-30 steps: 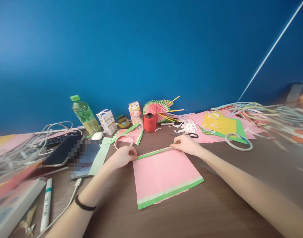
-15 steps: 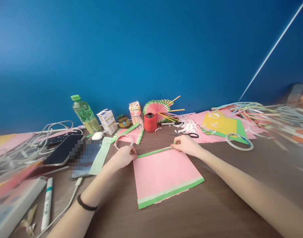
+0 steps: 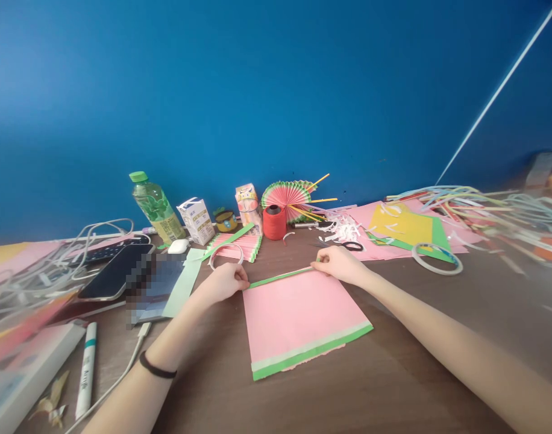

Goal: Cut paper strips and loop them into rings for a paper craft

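Observation:
A pink sheet of paper (image 3: 303,319) lies on the brown table, with a pale and a green band along its near edge and a thin green strip (image 3: 280,277) along its far edge. My left hand (image 3: 231,281) pinches the far left corner of the sheet, fingers closed at the strip's end. At the far right corner, my right hand (image 3: 334,264) pinches the same far edge between thumb and fingers. A roll of tape (image 3: 226,255) stands just beyond my left hand. Scissors (image 3: 352,246) lie right behind my right hand.
Along the blue wall stand a green-capped bottle (image 3: 155,208), a carton (image 3: 196,220), a red thread spool (image 3: 275,223) and a pleated paper fan (image 3: 285,199). Phone (image 3: 117,271), cables and a marker (image 3: 86,371) lie left. Coloured paper (image 3: 405,226) and another tape roll (image 3: 437,259) lie right.
Almost nothing differs. Both hands keep their places on the far edge of the pink sheet; the whole view has shifted very slightly.

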### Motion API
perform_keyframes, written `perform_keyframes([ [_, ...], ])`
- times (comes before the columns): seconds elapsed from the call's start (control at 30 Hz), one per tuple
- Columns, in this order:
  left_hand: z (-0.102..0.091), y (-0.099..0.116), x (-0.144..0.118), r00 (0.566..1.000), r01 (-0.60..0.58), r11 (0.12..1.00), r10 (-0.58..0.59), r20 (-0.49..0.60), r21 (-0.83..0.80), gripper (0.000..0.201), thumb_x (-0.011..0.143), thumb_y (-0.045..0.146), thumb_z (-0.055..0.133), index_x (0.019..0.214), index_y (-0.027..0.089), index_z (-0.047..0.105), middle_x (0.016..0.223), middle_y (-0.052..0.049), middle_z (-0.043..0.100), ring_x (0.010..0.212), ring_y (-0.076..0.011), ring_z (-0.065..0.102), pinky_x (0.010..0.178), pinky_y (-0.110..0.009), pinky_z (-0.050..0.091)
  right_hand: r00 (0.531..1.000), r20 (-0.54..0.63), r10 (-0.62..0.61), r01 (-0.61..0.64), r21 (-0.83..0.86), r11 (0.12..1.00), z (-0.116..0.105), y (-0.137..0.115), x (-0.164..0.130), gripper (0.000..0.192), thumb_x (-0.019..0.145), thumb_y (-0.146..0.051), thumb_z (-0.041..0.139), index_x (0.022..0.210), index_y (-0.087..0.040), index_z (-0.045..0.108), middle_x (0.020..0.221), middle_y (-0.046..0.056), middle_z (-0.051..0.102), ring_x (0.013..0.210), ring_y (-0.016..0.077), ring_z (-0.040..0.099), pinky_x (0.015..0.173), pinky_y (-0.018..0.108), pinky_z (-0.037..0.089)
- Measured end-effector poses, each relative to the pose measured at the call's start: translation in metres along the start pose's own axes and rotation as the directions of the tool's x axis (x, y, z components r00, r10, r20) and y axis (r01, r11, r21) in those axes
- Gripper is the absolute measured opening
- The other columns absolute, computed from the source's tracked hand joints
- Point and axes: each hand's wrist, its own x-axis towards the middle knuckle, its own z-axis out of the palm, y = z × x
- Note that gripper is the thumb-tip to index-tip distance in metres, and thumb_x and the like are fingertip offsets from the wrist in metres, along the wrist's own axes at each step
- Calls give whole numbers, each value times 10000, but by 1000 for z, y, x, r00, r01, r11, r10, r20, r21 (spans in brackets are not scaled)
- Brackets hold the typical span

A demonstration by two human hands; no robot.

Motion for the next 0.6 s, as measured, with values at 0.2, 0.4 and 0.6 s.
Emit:
perform_keyframes([
  [0.2, 0, 2, -1, 1000, 8, 1000, -8, -4, -9, 123, 572, 294, 540, 612, 179, 558, 627, -13, 632, 629, -177, 573, 542, -250, 374, 1000, -6, -3, 3, 8, 1000, 0, -1, 0, 295, 707, -399, 491, 510, -181, 517, 455, -3, 579, 456, 120, 508, 481, 213, 342],
  [0.4, 0, 3, -1, 1000, 21, 1000, -21, -4, -14, 119, 560, 286, 548, 610, 179, 563, 627, -11, 634, 641, -180, 578, 543, -249, 375, 1000, -4, -10, 10, -1, 1000, 2, 1, 1, 297, 712, -400, 490, 514, -181, 514, 453, -5, 579, 460, 121, 515, 483, 213, 341],
  [0.6, -1, 3, -1, 1000, 20, 1000, -20, 2, -19, 115, 560, 284, 549, 607, 181, 568, 630, -13, 641, 650, -185, 582, 551, -253, 379, 1000, -9, -18, 18, 0, 1000, 3, 2, 1, 290, 725, -390, 481, 529, -180, 519, 438, -11, 569, 437, 119, 510, 487, 215, 343],
])
